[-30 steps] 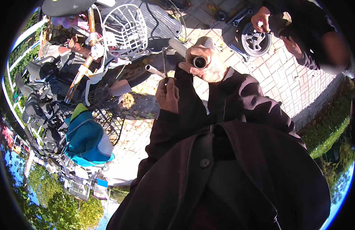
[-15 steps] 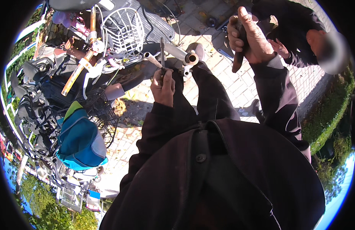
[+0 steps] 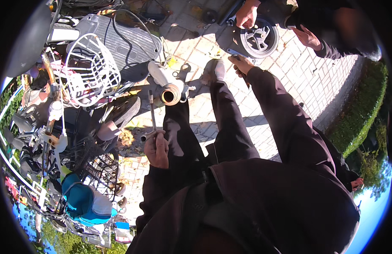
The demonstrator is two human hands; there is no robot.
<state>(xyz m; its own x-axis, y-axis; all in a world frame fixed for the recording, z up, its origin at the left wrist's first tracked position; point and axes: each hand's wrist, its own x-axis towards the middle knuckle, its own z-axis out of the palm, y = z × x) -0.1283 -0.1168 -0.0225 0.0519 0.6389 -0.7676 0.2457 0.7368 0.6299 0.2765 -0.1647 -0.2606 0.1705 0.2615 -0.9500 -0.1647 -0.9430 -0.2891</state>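
Note:
My left hand (image 3: pixel 156 149) is closed around a metal tube (image 3: pixel 147 136), with a thin metal rod (image 3: pixel 152 108) standing up from the grip; whether they are one piece I cannot tell. Ahead of it, a grey frame tube (image 3: pixel 170 95) with a brownish ring at its open end points up at me. My right hand (image 3: pixel 241 65) reaches low over the paving, closed on a dark bar (image 3: pixel 247 81) mostly hidden by the fingers. Close by its fingertips lies a blue-grey wrench (image 3: pixel 238 53). Beyond that is a small wheel (image 3: pixel 259 38) with a black tyre.
At upper right another person's hand (image 3: pixel 247 15) is over the wheel, and a second hand (image 3: pixel 307 39) shows beside it. Left stand bicycles with a white basket (image 3: pixel 92 70), a grey footboard (image 3: pixel 115 38) and a blue-green bag (image 3: pixel 86 201). A hedge (image 3: pixel 361 110) borders the right.
My right hand has gone from raised, with the dark bar, down toward the ground near the wrench. The left hand has drawn nearer me. The view has shifted, showing the wheel.

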